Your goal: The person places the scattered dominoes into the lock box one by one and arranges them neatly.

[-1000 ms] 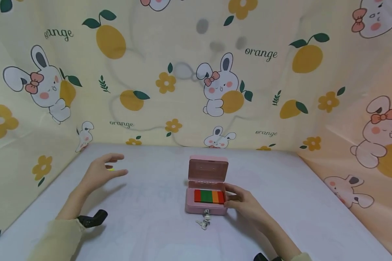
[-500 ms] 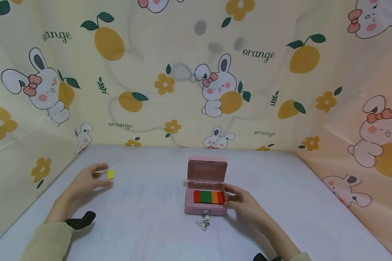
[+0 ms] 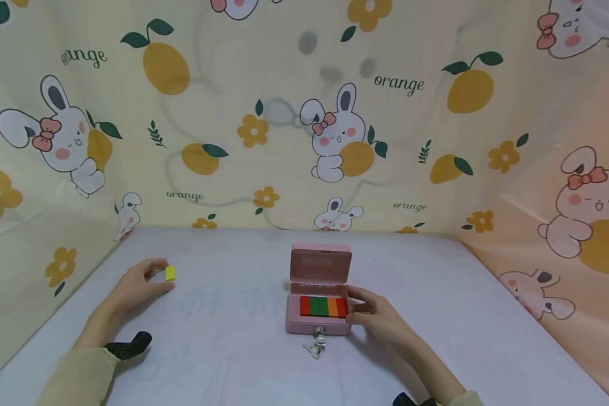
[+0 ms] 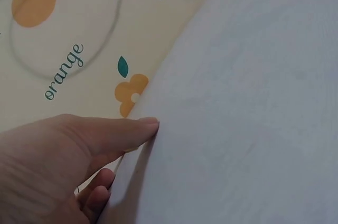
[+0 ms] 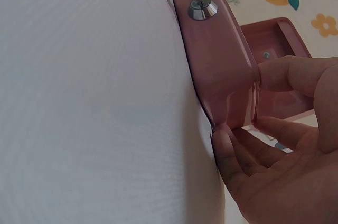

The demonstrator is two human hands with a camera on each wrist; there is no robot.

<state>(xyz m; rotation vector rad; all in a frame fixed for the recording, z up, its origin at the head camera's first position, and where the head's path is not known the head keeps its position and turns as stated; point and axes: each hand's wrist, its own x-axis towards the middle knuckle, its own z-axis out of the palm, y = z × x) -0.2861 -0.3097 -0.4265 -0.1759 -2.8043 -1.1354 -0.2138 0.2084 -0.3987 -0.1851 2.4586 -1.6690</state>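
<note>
A small yellow block [image 3: 170, 273] stands at the left of the table, at the fingertips of my left hand [image 3: 138, 286]. Thumb and forefinger are spread on either side of it, and whether they touch it I cannot tell. In the left wrist view my left hand [image 4: 68, 150] shows its thumb, while the block is out of sight. A pink metal cash box [image 3: 318, 326] stands with its lid [image 3: 321, 266] raised. Inside lies a row of red, green and orange blocks [image 3: 320, 307]. My right hand [image 3: 383, 316] grips the box's right side, its thumb near the front corner.
Keys [image 3: 314, 351] on a ring hang from the lock [image 5: 203, 7] at the box's front. White cloth covers the table [image 3: 233, 361]. Behind and at both sides rises a curtain [image 3: 284, 169] printed with rabbits and oranges.
My left hand has drawn back left and lower, uncovering the yellow block, and its thumb and forefinger have come closer together. The right hand and the box stay put; the view has shifted slightly.
</note>
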